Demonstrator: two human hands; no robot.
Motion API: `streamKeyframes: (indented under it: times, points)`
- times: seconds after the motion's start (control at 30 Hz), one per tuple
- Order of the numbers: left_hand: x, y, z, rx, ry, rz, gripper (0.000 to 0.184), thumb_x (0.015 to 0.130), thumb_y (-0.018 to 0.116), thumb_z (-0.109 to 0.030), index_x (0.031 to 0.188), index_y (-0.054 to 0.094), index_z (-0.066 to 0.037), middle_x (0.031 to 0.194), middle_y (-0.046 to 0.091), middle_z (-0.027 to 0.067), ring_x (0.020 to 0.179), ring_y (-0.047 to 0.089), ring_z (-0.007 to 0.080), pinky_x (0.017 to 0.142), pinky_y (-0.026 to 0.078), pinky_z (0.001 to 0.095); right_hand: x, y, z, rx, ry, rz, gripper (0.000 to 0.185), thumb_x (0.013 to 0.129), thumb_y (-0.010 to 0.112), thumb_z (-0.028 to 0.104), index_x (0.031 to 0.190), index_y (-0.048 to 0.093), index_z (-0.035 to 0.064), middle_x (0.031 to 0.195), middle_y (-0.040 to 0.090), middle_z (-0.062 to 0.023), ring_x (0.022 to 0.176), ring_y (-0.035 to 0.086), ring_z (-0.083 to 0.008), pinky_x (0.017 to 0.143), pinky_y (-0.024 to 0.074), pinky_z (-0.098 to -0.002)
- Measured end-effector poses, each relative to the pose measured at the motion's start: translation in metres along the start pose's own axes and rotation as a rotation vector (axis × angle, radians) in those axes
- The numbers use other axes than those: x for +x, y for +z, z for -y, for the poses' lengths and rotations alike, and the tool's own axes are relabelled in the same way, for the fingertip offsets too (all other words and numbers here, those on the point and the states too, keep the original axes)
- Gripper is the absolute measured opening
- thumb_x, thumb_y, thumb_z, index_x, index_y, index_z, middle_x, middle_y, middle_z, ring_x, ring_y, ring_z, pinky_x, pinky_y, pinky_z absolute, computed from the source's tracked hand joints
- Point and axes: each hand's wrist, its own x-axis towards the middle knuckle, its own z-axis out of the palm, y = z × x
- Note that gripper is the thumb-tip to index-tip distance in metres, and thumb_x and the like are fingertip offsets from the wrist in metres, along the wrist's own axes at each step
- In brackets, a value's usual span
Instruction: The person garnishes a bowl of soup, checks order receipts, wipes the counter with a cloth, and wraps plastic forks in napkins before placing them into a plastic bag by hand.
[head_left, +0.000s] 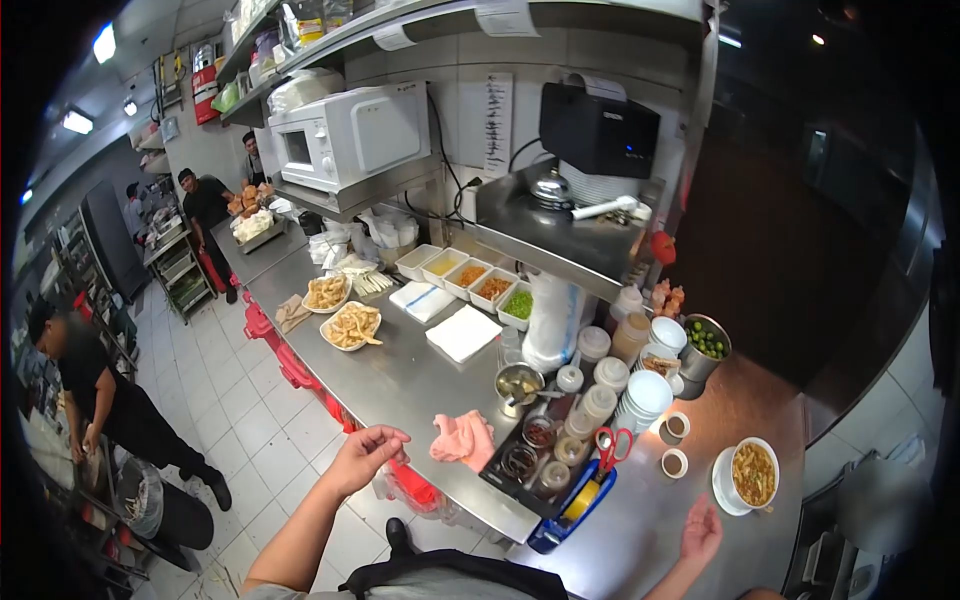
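My left hand [368, 460] hovers over the front edge of the steel counter [400, 385], fingers loosely bent, thumb a little apart, with nothing visible in it. Just right of it lies a crumpled pink cloth [462, 438], not touched. My right hand [701, 532] is raised over the right part of the counter, fingers half extended and nothing seen in them. Beyond it stands a white bowl of noodle soup [754, 474] on a white saucer [727, 490]. Two small sauce cups [675, 462] sit up and left of that hand.
A black caddy of sauce jars [520, 462] and a blue tape dispenser [572, 508] with red scissors [612, 447] stand between my hands. Two bowls of fried food [352, 326] are at left. Farther back are topping tubs [490, 288], a microwave [352, 135] and a printer [600, 127]. Other people [105, 390] work leftward.
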Motion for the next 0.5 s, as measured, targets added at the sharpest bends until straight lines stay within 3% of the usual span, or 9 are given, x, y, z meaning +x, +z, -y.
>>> streamKeyframes:
  times: [0.1,0.2,0.27,0.33,0.5]
  points:
    - [0.03,-0.024,0.001,-0.22,0.004,-0.074,0.018,0.093,0.054,-0.018,0.099,0.058,-0.002,0.064,0.05,-0.0007,0.062,0.053,0.013,0.072,0.047,0.0296,-0.019,0.051,-0.002,-0.03,-0.09,0.238,0.032,0.09,0.043,0.005,0.12,0.048,-0.0031,0.132,0.045,-0.0226,0.121,0.047,-0.0311,0.097,0.0437,-0.043]
    - [0.066,-0.061,0.009,-0.297,0.079,-0.056,0.019,0.092,0.055,-0.021,0.097,0.058,-0.004,0.06,0.043,-0.0023,0.054,0.045,0.011,0.07,0.047,0.0297,-0.035,0.095,-0.019,-0.127,-0.119,0.572,0.033,0.089,0.046,0.004,0.121,0.048,-0.004,0.131,0.046,-0.0187,0.121,0.046,-0.0286,0.099,0.0417,-0.0418]
    - [0.095,-0.094,0.01,-0.31,0.101,-0.08,0.017,0.092,0.055,-0.021,0.098,0.058,-0.005,0.059,0.041,-0.0033,0.055,0.043,0.0096,0.068,0.046,0.0303,-0.054,0.117,-0.052,-0.191,-0.245,0.57,0.032,0.09,0.045,0.005,0.121,0.048,-0.0039,0.13,0.047,-0.0182,0.119,0.047,-0.0274,0.098,0.0419,-0.0414]
    - [0.132,-0.128,0.017,-0.383,0.131,-0.114,0.016,0.093,0.053,-0.021,0.098,0.058,-0.006,0.059,0.041,-0.004,0.056,0.042,0.009,0.066,0.045,0.0293,-0.069,0.132,-0.094,-0.144,-0.232,0.549,0.033,0.092,0.043,0.007,0.123,0.047,-0.0017,0.127,0.048,-0.0186,0.116,0.048,-0.0268,0.095,0.0427,-0.0404]
    - [0.23,-0.182,-0.019,-0.701,0.192,0.071,0.013,0.094,0.051,-0.021,0.099,0.055,-0.01,0.056,0.03,-0.0068,0.052,0.032,0.0063,0.062,0.041,0.0245,-0.118,0.213,-0.2,-0.226,-0.211,0.556,0.03,0.093,0.043,0.008,0.122,0.047,0.0015,0.116,0.052,-0.0159,0.105,0.053,-0.0259,0.088,0.0464,-0.0396]
